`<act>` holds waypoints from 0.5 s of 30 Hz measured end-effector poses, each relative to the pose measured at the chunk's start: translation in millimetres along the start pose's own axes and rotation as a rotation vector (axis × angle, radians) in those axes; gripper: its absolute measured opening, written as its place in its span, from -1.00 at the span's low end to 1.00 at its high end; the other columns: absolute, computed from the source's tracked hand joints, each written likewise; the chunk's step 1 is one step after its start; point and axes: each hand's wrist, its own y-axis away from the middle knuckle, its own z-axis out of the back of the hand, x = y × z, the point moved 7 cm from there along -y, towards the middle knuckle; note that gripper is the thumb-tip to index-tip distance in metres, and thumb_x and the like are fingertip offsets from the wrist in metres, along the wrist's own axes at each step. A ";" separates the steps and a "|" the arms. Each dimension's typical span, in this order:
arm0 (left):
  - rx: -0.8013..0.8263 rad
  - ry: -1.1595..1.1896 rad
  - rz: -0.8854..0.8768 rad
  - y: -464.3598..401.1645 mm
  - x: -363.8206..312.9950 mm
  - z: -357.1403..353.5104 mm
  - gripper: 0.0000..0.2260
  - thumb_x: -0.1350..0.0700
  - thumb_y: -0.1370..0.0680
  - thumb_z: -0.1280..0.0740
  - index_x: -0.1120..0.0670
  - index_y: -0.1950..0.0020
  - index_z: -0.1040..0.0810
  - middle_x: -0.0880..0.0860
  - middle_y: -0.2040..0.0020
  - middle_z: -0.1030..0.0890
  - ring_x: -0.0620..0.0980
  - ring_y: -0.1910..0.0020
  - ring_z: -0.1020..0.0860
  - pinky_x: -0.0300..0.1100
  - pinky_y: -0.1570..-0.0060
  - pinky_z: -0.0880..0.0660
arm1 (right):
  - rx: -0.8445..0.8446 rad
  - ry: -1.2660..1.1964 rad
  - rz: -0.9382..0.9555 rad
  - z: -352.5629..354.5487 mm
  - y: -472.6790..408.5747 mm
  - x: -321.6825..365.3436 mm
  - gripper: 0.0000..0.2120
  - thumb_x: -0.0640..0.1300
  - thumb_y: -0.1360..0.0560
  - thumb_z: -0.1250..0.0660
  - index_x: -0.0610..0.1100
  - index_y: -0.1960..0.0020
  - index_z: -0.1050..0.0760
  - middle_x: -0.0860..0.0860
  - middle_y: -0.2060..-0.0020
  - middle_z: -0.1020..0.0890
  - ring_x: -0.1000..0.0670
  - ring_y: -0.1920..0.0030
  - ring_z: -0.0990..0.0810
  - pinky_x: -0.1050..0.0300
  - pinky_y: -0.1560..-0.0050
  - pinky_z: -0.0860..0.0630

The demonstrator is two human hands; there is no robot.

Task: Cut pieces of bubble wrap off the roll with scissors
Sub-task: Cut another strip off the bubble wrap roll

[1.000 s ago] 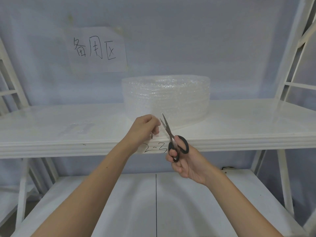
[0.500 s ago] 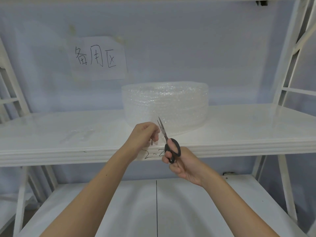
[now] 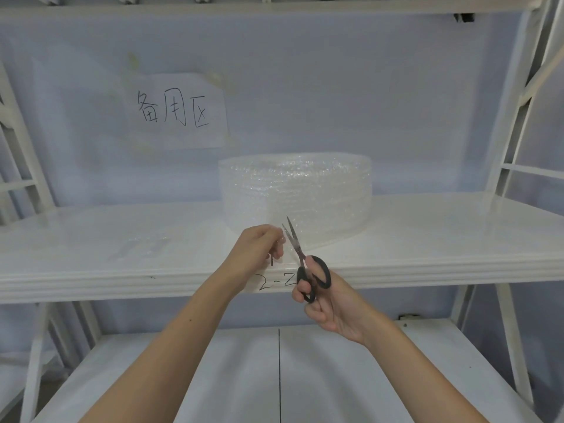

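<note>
A clear bubble wrap roll (image 3: 296, 193) lies flat on the white middle shelf (image 3: 427, 239). Its loose end hangs forward over the shelf's front edge, hard to make out against the white. My left hand (image 3: 259, 248) pinches that loose end just left of the blades. My right hand (image 3: 329, 303) holds black-handled scissors (image 3: 305, 264), blades pointing up and slightly apart, tips close to my left fingertips in front of the roll.
A paper sign (image 3: 177, 111) with handwriting is taped to the back wall. A small clear cut piece of wrap (image 3: 137, 248) lies on the shelf's left part. A lower white shelf (image 3: 274, 377) sits below my arms. White frame uprights (image 3: 515, 123) stand at both sides.
The view has tilted up, so the roll and shelf sit lower in frame. The scissors have stayed next to my left fingers, the blades closing and then parting slightly.
</note>
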 end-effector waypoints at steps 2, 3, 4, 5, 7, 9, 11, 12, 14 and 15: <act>0.013 -0.010 -0.002 0.0 0.3 -0.3 -0.81 0.17 -0.56 -0.23 0.12 0.25 -0.51 0.00 0.44 -0.52 -0.16 0.51 -0.40 -0.26 0.37 -0.30 | 0.002 -0.003 -0.006 -0.7 0.4 0.6 -0.53 0.37 -0.34 -0.25 -0.06 0.26 -0.34 0.05 0.33 -0.49 0.09 0.62 -0.29 0.31 0.68 -0.13; 0.023 -0.013 -0.003 -0.1 0.5 -0.5 -0.80 0.18 -0.55 -0.24 0.11 0.27 -0.51 0.00 0.44 -0.52 -0.15 0.50 -0.40 -0.27 0.37 -0.30 | -0.003 0.002 -0.007 -0.9 -0.1 1.9 -0.52 0.37 -0.33 -0.25 -0.06 0.27 -0.34 0.05 0.33 -0.50 0.09 0.62 -0.29 0.31 0.68 -0.12; 0.034 -0.016 -0.005 0.2 0.4 -0.8 -0.79 0.17 -0.55 -0.24 0.09 0.28 -0.50 0.01 0.43 -0.51 -0.14 0.48 -0.40 -0.28 0.38 -0.30 | -0.008 0.009 -0.006 -1.0 -1.0 3.6 -0.52 0.38 -0.33 -0.25 -0.06 0.27 -0.34 0.05 0.33 -0.50 0.09 0.62 -0.29 0.31 0.67 -0.12; 0.044 -0.019 -0.008 0.6 0.3 -1.1 -0.78 0.17 -0.55 -0.25 0.09 0.29 -0.50 0.01 0.43 -0.51 -0.13 0.47 -0.40 -0.29 0.38 -0.31 | -0.011 0.019 -0.006 -1.4 -2.3 5.7 -0.51 0.39 -0.32 -0.25 -0.06 0.27 -0.34 0.05 0.32 -0.51 0.08 0.62 -0.29 0.30 0.67 -0.12; 0.059 -0.021 -0.013 1.5 -0.3 -1.2 -0.77 0.17 -0.56 -0.25 0.08 0.30 -0.49 0.01 0.42 -0.50 -0.13 0.47 -0.40 -0.31 0.40 -0.31 | -0.013 0.042 -0.012 -2.9 -4.2 9.5 -0.50 0.41 -0.31 -0.24 -0.05 0.27 -0.35 0.04 0.31 -0.52 0.09 0.62 -0.30 0.30 0.65 -0.11; 0.060 -0.017 -0.013 1.2 -0.8 -0.4 -0.78 0.16 -0.57 -0.25 0.09 0.28 -0.49 0.01 0.43 -0.50 -0.14 0.50 -0.40 -0.32 0.41 -0.30 | -0.014 0.051 -0.016 -3.1 -5.6 10.6 -0.50 0.42 -0.30 -0.25 -0.04 0.28 -0.36 0.04 0.30 -0.53 0.10 0.62 -0.29 0.29 0.63 -0.10; 0.060 -0.011 -0.008 0.6 -0.5 -0.2 -0.78 0.15 -0.57 -0.26 0.09 0.28 -0.50 0.00 0.43 -0.51 -0.14 0.49 -0.40 -0.33 0.40 -0.31 | -0.013 0.042 -0.004 -2.0 -7.0 10.4 -0.52 0.40 -0.30 -0.28 -0.03 0.30 -0.37 0.05 0.32 -0.52 0.11 0.62 -0.27 0.30 0.63 -0.09; 0.062 -0.005 -0.004 0.2 0.0 -0.4 -0.78 0.14 -0.57 -0.26 0.09 0.28 -0.50 0.00 0.44 -0.51 -0.13 0.48 -0.40 -0.34 0.41 -0.31 | -0.013 0.040 0.011 -1.4 -7.4 10.7 -0.52 0.40 -0.30 -0.29 -0.03 0.30 -0.36 0.06 0.33 -0.52 0.12 0.62 -0.27 0.31 0.64 -0.09; 0.066 0.008 0.005 -0.4 0.8 -0.8 -0.76 0.12 -0.58 -0.26 0.08 0.29 -0.50 0.00 0.44 -0.50 -0.15 0.51 -0.39 -0.33 0.43 -0.28 | -0.019 0.043 0.040 -0.2 -8.2 11.1 -0.51 0.39 -0.27 -0.32 -0.05 0.27 -0.35 0.06 0.34 -0.51 0.13 0.63 -0.26 0.31 0.65 -0.10; 0.068 0.016 0.008 -0.9 0.9 -1.3 -0.75 0.10 -0.59 -0.26 0.09 0.28 -0.51 0.01 0.44 -0.51 -0.15 0.52 -0.38 -0.30 0.43 -0.26 | -0.025 0.044 0.052 0.4 -8.6 11.0 -0.50 0.38 -0.26 -0.32 -0.05 0.26 -0.35 0.06 0.35 -0.51 0.13 0.63 -0.25 0.31 0.65 -0.10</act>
